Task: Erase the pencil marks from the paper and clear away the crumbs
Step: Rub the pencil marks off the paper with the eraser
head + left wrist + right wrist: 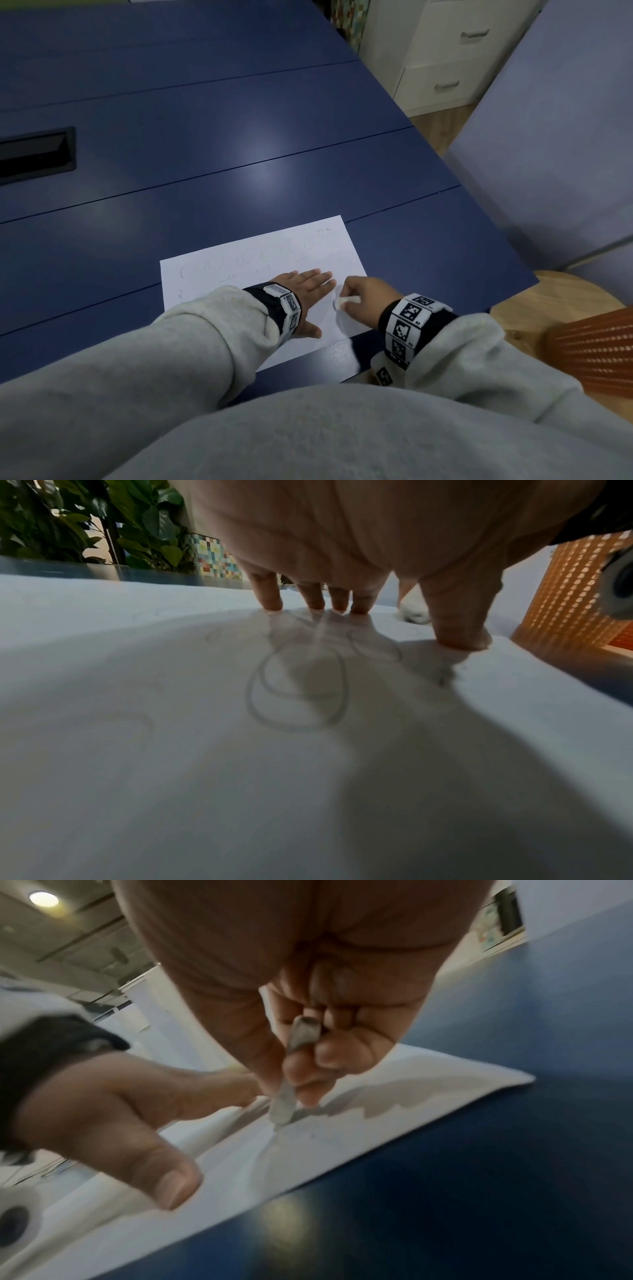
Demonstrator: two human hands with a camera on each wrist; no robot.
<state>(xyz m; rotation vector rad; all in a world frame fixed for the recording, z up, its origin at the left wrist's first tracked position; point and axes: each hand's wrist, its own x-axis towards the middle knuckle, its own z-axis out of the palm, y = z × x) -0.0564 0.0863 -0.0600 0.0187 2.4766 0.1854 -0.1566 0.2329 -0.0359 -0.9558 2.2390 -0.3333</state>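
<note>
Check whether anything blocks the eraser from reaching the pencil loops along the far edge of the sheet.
The flat left hand presses the white paper sheet just left of the small white eraser pinched by the right hand. It covers some loops; the far row of pencil loops lies uncovered.

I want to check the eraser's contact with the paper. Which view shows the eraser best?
Right wrist: the eraser is close, pinched, tip on the paper. Head shows a small white bit; left wrist a blurred white patch.

An office-like room — blue desk (239, 137) with cable slot (36, 154), white drawers (445, 58).
</note>
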